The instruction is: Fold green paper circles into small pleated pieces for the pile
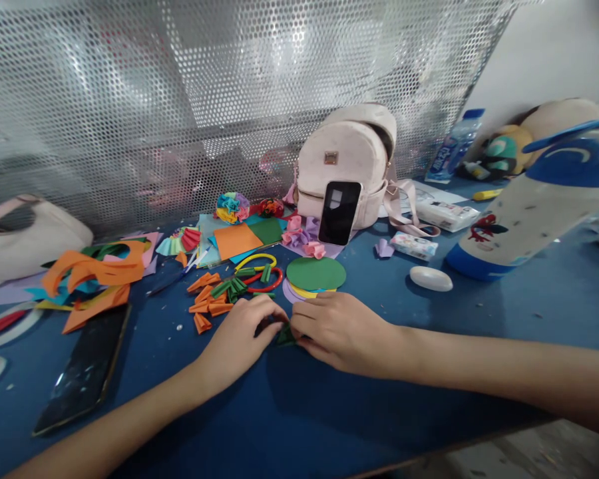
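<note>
Between my two hands, low over the blue table, is a small piece of dark green paper (285, 335), mostly covered by fingers. My left hand (247, 332) pinches its left side with thumb and forefinger. My right hand (337, 329) has its fingers curled closed on the right side of the same piece. Just beyond the hands sits a stack of paper circles with a green circle (316, 273) on top. Left of that lie folded green paper pieces (229, 287), folded orange paper pieces (207, 303), a yellow ring (256, 261) and a red ring (269, 283).
A white backpack (347, 156) stands at the back with a phone (339, 211) leaning on it. To the right are a large bottle (524, 206) and a white oval object (430, 279). Orange paper scraps (97, 269) partly cover a dark phone (84, 372) on the left.
</note>
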`<state>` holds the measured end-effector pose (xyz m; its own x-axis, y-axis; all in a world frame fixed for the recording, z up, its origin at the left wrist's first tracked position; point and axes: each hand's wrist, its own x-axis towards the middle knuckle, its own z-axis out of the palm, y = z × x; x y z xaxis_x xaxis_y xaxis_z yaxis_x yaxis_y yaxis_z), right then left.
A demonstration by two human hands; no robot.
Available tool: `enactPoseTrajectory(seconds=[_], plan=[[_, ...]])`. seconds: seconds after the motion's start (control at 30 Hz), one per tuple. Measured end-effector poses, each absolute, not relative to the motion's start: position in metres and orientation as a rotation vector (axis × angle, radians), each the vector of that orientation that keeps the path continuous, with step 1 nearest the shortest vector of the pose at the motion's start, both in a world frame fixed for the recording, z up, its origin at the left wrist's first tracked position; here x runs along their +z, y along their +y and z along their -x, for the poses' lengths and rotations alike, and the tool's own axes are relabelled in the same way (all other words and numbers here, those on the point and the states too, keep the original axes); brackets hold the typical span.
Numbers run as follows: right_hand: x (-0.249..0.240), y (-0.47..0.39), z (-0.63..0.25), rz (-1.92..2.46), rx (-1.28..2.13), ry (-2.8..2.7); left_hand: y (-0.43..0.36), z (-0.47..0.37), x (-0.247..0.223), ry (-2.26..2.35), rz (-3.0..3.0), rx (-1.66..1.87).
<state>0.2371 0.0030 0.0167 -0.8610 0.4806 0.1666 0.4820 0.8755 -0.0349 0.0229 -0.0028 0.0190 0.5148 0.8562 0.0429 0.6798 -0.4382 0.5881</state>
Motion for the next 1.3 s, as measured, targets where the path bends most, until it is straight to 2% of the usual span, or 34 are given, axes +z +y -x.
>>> enactPoseTrajectory(seconds=[0.37, 0.63, 0.8, 1.0, 1.3], plan=[[0.036, 0.014, -0.253, 0.794, 0.309, -2.944, -0.008, -0.026, 0.015, 1.242, -2.236, 0.536], [0.056, 0.049, -0.281, 0.798, 0.408, -2.851, -0.011, -0.027, 0.01, 1.255, -2.154, 0.639], [0.054, 0.059, -0.276, 0.636, 0.828, -2.723, -0.007, -0.026, 0.01, 1.3, -2.061, 0.646], [0.032, 0.043, -0.259, 0.713, 0.524, -2.691, -0.003, -0.025, 0.01, 1.264, -1.948, 0.71], [0.009, 0.034, -0.249, 0.735, 0.566, -2.476, -0.006, -0.024, 0.007, 1.313, -2.088, 0.741]])
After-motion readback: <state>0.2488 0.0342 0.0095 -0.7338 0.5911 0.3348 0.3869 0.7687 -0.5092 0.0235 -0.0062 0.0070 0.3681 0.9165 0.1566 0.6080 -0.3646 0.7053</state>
